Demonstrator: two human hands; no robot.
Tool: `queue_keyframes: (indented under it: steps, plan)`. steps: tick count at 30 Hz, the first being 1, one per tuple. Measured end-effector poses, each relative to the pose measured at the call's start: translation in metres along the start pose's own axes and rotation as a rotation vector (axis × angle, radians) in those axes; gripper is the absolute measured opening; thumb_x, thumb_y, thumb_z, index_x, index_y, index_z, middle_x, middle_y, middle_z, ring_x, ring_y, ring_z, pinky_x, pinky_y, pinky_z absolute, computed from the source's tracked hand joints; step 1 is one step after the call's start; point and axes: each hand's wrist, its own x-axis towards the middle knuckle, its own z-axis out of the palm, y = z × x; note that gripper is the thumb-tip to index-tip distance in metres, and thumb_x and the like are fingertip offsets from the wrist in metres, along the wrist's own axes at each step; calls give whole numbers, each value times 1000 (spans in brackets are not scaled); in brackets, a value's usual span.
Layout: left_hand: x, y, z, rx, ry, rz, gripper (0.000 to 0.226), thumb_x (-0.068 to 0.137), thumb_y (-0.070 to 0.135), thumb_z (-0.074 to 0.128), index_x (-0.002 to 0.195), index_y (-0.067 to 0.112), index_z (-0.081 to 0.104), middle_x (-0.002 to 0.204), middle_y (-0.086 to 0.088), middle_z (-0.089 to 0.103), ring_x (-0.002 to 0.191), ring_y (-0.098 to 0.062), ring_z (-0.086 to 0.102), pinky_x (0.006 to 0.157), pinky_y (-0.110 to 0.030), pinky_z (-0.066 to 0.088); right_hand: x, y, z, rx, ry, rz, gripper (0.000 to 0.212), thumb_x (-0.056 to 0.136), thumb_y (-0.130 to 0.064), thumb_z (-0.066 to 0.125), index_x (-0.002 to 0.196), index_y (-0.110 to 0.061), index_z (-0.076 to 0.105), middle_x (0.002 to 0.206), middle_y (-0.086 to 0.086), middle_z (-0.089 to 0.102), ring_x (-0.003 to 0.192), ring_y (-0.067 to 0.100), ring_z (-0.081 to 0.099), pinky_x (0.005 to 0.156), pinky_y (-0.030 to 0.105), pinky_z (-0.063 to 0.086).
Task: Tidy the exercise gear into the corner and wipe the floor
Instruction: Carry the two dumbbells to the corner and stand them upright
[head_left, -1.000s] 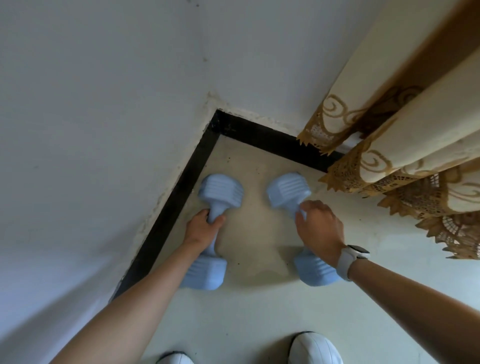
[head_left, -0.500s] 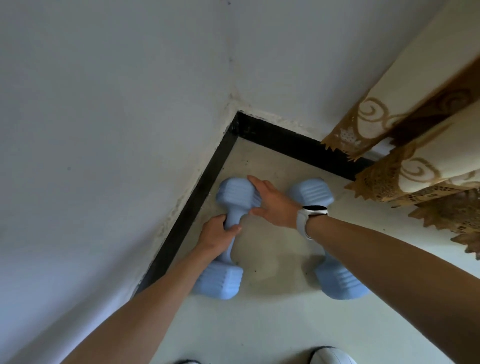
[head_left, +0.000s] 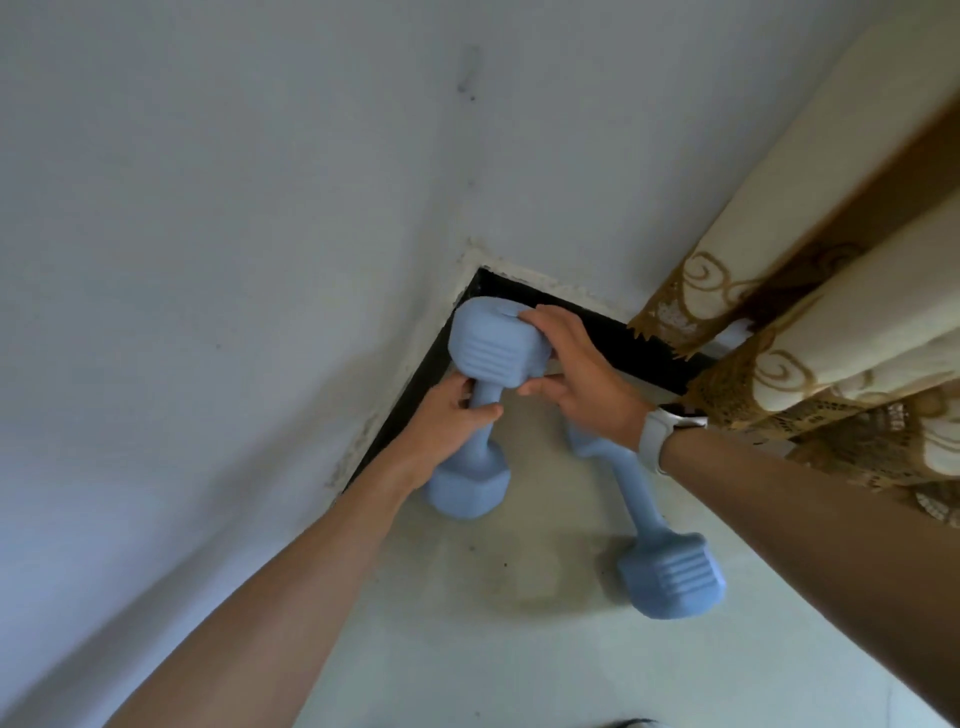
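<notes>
Left hand (head_left: 447, 421) curls around the handle of the near-wall dumbbell (head_left: 488, 358); right hand (head_left: 582, 379) grips its upper head. Second dumbbell (head_left: 665, 566) lies beside, on the floor (head_left: 519, 649).

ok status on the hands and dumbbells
Left hand grips near dumbbell handle, right hand holds its top head. Second dumbbell lies free. Curtain hangs close.

bare forearms, a white-strapped watch (head_left: 662, 434) on the right wrist
</notes>
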Motion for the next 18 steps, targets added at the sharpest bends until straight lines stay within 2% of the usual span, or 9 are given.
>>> queue_keyframes:
  steps: [3, 6, 8, 9, 11, 12, 15, 18]
  plan:
    - [-9, 5, -1, -287, -136, 9, 64, 79, 25, 70, 135, 26, 40, 129, 6, 57, 120, -8, 53, 101, -27, 43, -4, -5, 1, 47, 8, 66, 68, 81, -7, 66, 138, -7, 30, 145, 15, 20, 134, 27, 26, 108, 45, 37]
    - [-17, 19, -3, -399, -143, -25, 52, 74, 53, 49, 121, 31, 47, 114, 13, 60, 111, -3, 55, 92, -22, 45, -7, -8, 3, 82, 22, 100, 66, 83, -6, 63, 139, -9, 29, 147, 13, 18, 135, 27, 27, 107, 45, 38]
    - [-18, 24, -6, -409, -115, -53, 64, 68, 65, 41, 120, 29, 50, 113, 9, 61, 109, -5, 56, 93, -24, 45, -11, -11, 3, 97, 25, 88, 61, 85, -3, 59, 139, -10, 31, 147, 12, 18, 135, 27, 28, 103, 37, 43]
    - [-17, 26, -8, -409, -87, -66, 67, 67, 68, 40, 119, 28, 51, 116, 6, 61, 111, -8, 56, 96, -27, 44, -13, -13, 3, 112, 27, 74, 57, 87, -1, 55, 138, -11, 32, 146, 11, 19, 134, 25, 29, 99, 27, 46]
    - [-17, 29, -11, -395, -11, -99, 61, 72, 69, 42, 114, 27, 54, 117, 0, 62, 111, -14, 58, 96, -30, 46, -17, -18, 3, 130, 36, 35, 50, 89, 3, 48, 135, -13, 38, 144, 10, 24, 131, 20, 30, 88, 8, 45]
    - [-18, 32, -12, -382, 39, -117, 56, 77, 66, 44, 112, 24, 56, 116, -1, 63, 109, -15, 60, 92, -29, 48, -19, -21, 2, 131, 43, 16, 47, 90, 5, 46, 134, -12, 41, 142, 11, 27, 130, 18, 31, 87, 6, 44]
    - [-21, 35, -18, -366, 161, -174, 49, 83, 51, 56, 114, 13, 56, 113, -4, 63, 103, -17, 61, 77, -24, 52, -21, -28, 3, 279, 93, 6, 41, 90, 10, 43, 122, -13, 52, 129, 8, 40, 119, 12, 45, 94, 23, 47]
    - [-30, 36, -24, -362, 201, -188, 31, 86, 41, 57, 104, 16, 55, 104, -2, 62, 97, -16, 59, 71, -24, 52, -20, -39, 7, 709, 196, 253, 28, 91, 1, 48, 110, -17, 57, 107, 2, 53, 85, 0, 62, 75, 29, 55]
